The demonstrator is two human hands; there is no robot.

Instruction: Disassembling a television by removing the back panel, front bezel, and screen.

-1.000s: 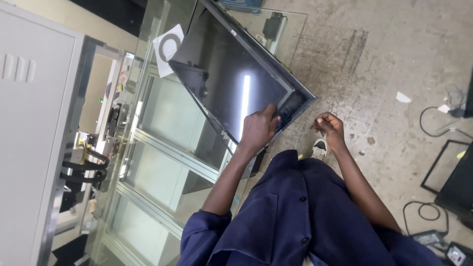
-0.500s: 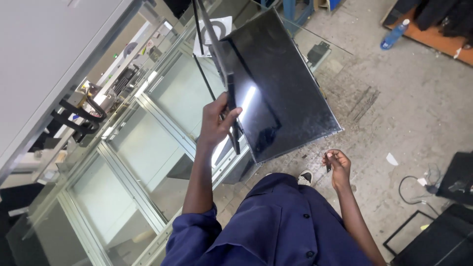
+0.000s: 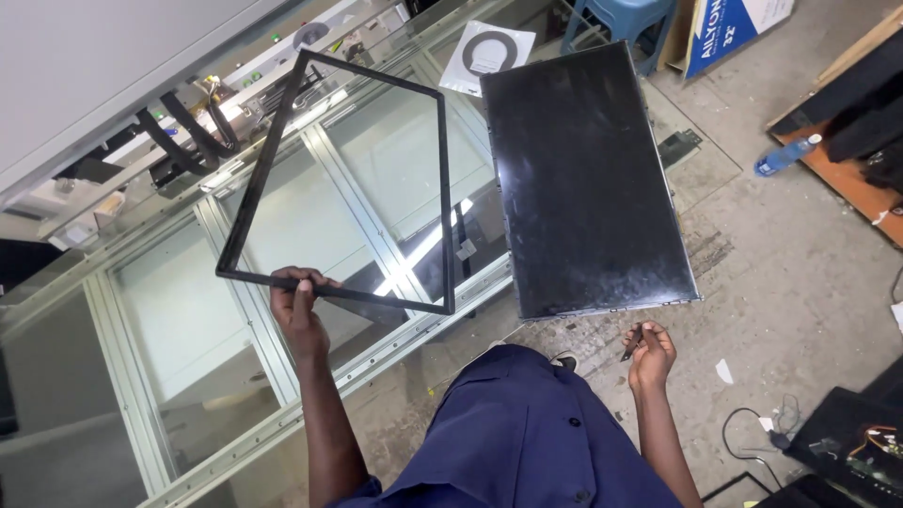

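Black plastic bezel frame (image 3: 442,188) hangs lifted from the left hand (image 3: 296,306), whose grip clenches its lower rail; best kept level, clear of the bare display panel (image 3: 583,179) to its right. The right hand (image 3: 649,353) pinches a small dark tool (image 3: 632,341).

This was a repair workshop for screens and electronics. A bare black display panel (image 3: 588,183) lay on a glass-topped table (image 3: 282,235) with a metal frame. Beyond the panel stood a blue plastic stool (image 3: 611,17) and a cardboard box (image 3: 738,28). To the panel's right, the rough concrete floor (image 3: 800,282) held loose cables (image 3: 762,428), paper scraps and a plastic bottle (image 3: 785,155).
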